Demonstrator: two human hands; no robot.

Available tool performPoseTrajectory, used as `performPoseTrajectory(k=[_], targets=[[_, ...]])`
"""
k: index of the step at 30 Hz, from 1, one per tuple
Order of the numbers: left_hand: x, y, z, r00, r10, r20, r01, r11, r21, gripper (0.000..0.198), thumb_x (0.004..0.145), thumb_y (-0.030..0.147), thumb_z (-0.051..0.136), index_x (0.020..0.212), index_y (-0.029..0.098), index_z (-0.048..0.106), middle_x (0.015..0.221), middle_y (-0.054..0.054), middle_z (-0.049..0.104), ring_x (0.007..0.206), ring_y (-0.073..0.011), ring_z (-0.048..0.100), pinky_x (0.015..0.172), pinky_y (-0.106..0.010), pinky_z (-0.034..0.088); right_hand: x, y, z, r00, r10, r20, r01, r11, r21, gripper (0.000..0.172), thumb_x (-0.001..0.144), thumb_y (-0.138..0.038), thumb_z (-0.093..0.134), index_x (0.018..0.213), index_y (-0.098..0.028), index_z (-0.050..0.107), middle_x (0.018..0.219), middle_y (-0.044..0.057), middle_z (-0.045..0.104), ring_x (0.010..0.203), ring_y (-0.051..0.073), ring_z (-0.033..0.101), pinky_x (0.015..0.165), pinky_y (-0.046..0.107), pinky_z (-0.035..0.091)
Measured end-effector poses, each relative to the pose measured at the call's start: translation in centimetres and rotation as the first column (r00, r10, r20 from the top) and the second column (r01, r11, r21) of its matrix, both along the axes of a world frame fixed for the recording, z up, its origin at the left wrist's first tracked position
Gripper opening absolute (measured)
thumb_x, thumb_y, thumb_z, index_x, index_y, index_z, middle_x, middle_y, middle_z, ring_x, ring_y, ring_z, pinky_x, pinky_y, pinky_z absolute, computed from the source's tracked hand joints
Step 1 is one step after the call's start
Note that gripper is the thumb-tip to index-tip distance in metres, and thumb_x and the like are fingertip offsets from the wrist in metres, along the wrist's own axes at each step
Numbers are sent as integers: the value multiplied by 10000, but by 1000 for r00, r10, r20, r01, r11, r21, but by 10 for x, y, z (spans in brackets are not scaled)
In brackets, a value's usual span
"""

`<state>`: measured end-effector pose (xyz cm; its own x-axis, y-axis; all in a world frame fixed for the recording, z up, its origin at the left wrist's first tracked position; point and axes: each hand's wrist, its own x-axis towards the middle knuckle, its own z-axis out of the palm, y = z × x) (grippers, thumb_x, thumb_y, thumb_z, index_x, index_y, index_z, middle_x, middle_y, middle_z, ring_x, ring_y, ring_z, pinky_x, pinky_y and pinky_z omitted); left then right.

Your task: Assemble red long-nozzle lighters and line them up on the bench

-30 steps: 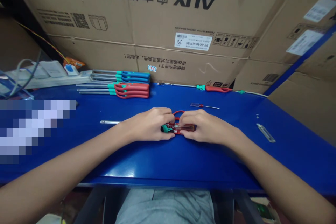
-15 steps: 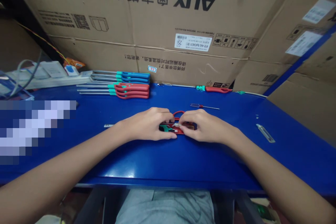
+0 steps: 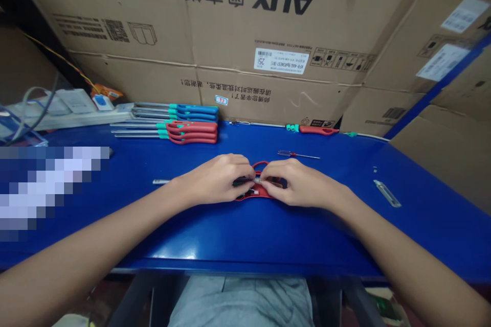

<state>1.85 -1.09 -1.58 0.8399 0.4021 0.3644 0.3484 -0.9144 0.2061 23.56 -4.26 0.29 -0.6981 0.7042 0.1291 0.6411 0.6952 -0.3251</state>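
Both my hands work at the opened red handle (image 3: pixel 258 193) of a long-nosed lighter lying on the blue table, its loop on the far side. My left hand (image 3: pixel 217 180) is closed over its left end, thumb and fingers pinching a small dark inner part. From the other side, my right hand (image 3: pixel 305 182) pinches a small pale fitting (image 3: pixel 257 181), the fingertips of both hands almost meeting there. A brownish part (image 3: pixel 276 182) shows beneath my right fingers. Just left of my left wrist, the end of a metal tube (image 3: pixel 160 181) sticks out. My fingers hide much of the handle's inside.
Red lighters (image 3: pixel 194 133) and blue lighters (image 3: pixel 197 112) are stacked at the back left, near a power strip (image 3: pixel 82 119). A screwdriver (image 3: pixel 299 155) lies behind my right hand; a clear tank-like piece (image 3: pixel 386 193) lies right. Another red lighter handle (image 3: pixel 318 130) rests against the cardboard (image 3: pixel 230 36).
My left thumb has come in from the handle's near edge to the dark inner part. The green piece near it is now mostly hidden, and more of the red near edge shows.
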Motion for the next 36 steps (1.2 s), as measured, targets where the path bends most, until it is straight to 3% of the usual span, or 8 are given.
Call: performPoseTrajectory(k=[16, 29, 36], targets=[[0, 1, 0, 999, -32, -26, 34, 998, 61, 246, 965, 252, 473, 917, 138, 685, 827, -65, 676, 785, -164, 593, 725, -278, 434, 1, 0, -3, 1000, 15, -16, -15, 1000, 13, 132, 881, -205, 552, 828, -138, 652, 780, 39, 618, 657, 124, 522, 621, 253, 379], [1, -3, 5, 996, -46, -80, 40, 996, -85, 165, 925, 203, 549, 981, 184, 703, 926, -28, 740, 815, -157, 632, 745, -275, 424, -1, -2, 1, 999, 17, 41, -14, 997, -78, 93, 843, -178, 595, 840, -142, 681, 829, 54, 660, 713, 141, 570, 648, 260, 395], [1, -8, 13, 993, -27, -114, 15, 995, -101, 195, 883, 139, 520, 939, 177, 704, 845, -25, 722, 762, -153, 606, 722, -262, 420, 0, -1, 1, 998, 25, 54, -21, 997, -71, 104, 841, -168, 589, 815, -146, 687, 790, 47, 652, 692, 136, 564, 641, 258, 392]])
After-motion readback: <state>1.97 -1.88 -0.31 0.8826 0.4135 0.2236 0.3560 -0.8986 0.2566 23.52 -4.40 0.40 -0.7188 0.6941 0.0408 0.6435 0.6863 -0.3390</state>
